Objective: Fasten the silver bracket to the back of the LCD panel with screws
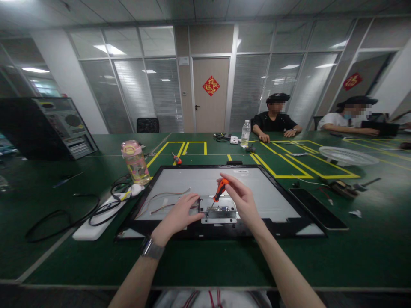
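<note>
A flat display panel (pixel 257 192) with a black frame lies back side up on the green table in front of me. At its lower middle is a metal bracket (pixel 221 214) with a small circuit board and connectors. My right hand (pixel 242 194) grips an orange and black screwdriver (pixel 221 190), tilted, its tip down at the bracket's left part. Whether the tip sits in a screw is too small to tell. My left hand (pixel 180 216) rests by the bracket's left edge, fingers apart. Thin wires (pixel 160 208) run across the panel left of the bracket.
Left of the panel are a pink-lidded bottle (pixel 136 164), a white power strip (pixel 99 218) and black cables (pixel 69 222). A phone-like black slab (pixel 317 209) lies to the right. Further back are a water bottle (pixel 245 134), a small red tool (pixel 177 159) and a seated person (pixel 276 122).
</note>
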Demonstrator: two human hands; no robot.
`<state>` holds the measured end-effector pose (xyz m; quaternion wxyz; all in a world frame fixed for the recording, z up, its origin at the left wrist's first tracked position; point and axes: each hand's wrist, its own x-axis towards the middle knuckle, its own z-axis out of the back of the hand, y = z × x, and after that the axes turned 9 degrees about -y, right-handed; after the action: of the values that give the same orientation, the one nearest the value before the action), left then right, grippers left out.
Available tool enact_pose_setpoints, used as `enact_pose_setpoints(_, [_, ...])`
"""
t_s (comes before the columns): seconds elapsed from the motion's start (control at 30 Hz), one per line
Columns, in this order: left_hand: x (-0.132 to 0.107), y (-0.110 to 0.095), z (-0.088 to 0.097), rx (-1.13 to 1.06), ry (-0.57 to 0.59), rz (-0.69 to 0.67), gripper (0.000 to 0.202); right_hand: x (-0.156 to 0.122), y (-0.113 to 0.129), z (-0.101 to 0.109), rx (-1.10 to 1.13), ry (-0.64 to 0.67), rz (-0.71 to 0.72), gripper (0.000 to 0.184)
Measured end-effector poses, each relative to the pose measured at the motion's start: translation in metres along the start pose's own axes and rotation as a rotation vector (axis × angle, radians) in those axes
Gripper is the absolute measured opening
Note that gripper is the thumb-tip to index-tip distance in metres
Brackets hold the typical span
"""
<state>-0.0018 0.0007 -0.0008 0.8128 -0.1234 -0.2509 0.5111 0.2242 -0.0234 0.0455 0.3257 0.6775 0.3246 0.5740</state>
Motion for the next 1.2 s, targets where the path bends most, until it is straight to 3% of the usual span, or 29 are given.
enact_pose_setpoints(0.27, [-0.0007, -0.0020, 0.0017, 0.008, 0.014, 0.016, 0.062, 0.0008, -0.0012, -0.0007, -0.036, -0.033, 0.058, 0.024])
enact_pose_setpoints(0.67, [-0.0003, -0.0007, 0.0002, 0.006, 0.015, 0.017, 0.064, -0.0002, 0.0022, -0.0005, 0.053, 0.027, -0.031, 0.033])
enact_pose_setpoints(0.93, [0.0005, 0.0004, -0.0010, 0.007, 0.017, 0.015, 0.063, 0.0007, -0.0042, -0.0003, -0.032, -0.055, 0.050, 0.024])
enact_pose_setpoints(1.2, [-0.0007, -0.0052, 0.0033, 0.009, 0.015, 0.024, 0.062, -0.0006, 0.0004, -0.0013, 0.027, -0.006, -0.016, 0.031])
